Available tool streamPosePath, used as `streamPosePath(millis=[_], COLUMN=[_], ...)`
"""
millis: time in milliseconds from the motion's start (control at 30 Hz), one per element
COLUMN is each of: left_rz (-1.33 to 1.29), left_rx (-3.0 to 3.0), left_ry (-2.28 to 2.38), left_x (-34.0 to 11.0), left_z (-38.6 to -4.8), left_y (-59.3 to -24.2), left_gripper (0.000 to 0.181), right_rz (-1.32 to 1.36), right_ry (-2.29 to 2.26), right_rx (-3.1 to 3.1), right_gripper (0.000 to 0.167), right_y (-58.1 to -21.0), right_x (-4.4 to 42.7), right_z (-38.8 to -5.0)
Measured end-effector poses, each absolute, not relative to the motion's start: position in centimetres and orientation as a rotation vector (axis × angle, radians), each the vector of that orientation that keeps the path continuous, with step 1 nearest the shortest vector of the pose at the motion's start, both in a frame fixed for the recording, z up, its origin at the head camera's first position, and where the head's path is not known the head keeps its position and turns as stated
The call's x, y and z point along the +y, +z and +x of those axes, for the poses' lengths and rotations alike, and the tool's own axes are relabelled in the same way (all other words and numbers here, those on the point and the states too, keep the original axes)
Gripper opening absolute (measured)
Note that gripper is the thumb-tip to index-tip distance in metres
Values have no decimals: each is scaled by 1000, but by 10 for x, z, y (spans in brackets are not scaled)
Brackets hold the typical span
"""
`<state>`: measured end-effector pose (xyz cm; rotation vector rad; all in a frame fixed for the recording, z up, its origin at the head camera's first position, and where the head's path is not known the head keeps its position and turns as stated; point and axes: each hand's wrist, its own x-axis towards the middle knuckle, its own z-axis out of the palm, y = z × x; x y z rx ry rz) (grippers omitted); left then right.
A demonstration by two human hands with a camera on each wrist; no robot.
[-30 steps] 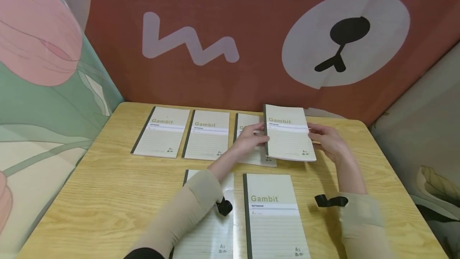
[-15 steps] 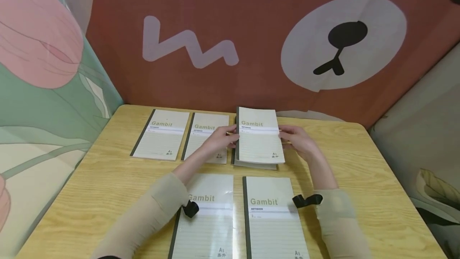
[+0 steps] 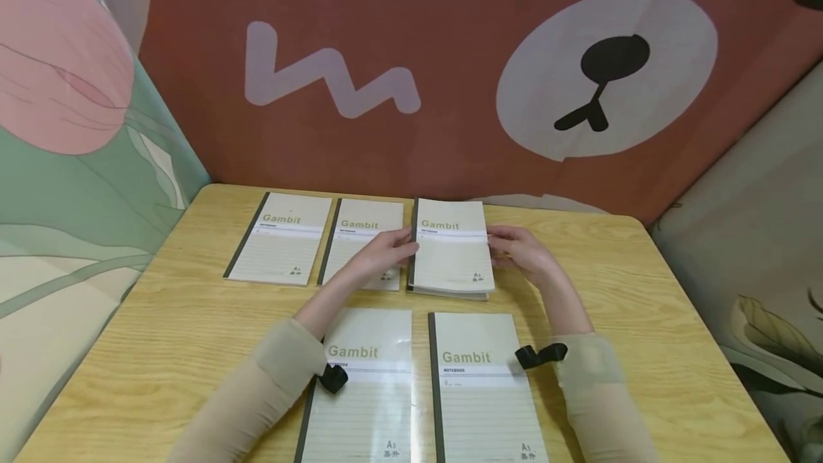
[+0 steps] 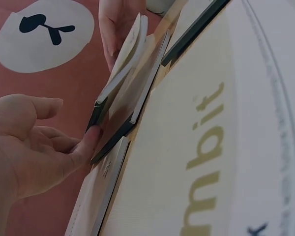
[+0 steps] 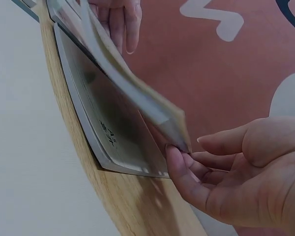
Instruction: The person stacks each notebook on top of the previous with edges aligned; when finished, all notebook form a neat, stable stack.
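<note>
My left hand (image 3: 382, 256) holds the spine edge of a cream Gambit notebook (image 3: 450, 256) at its fingertips, and my right hand (image 3: 522, 252) holds the opposite edge. In the left wrist view the dark spine rests at the left fingertips (image 4: 92, 137). The held notebook bows a little and hangs at a slant over a second notebook (image 5: 96, 108), which lies flat on the table. From the head view, the upper notebook hides nearly all of the lower one, leaving a strip at the bottom edge.
Two more notebooks (image 3: 279, 238) (image 3: 363, 227) lie left of the held one in the back row. Nearer the body lie two others, a glossy one (image 3: 363, 406) and one to its right (image 3: 485, 406). A wooden table (image 3: 643, 306) carries them, against a printed cloth wall (image 3: 450, 148).
Both hands have carried the notebook leftward over the third notebook of the back row and lowered it. The other notebooks stay where they were.
</note>
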<state>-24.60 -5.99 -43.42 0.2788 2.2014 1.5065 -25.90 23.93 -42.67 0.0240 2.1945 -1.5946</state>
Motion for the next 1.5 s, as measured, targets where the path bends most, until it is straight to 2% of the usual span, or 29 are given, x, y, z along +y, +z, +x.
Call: streamPosePath(millis=[200,400,1500], left_rz=[176,77,80], left_rx=[2119,2048,2011], left_ry=[1588,1639,1690], left_x=[-58,-59,-56], left_z=[-247,-247,-242], left_y=[-438,-441,-445], left_gripper=[57,56,59], right_rz=[26,-5,6], right_ry=[-1553,-1539,-1461], right_rx=[2187,2175,2214], right_gripper=[52,52,52], right_y=[-429,-432,-429], right_x=[242,241,237], right_z=[-261,-262,-262])
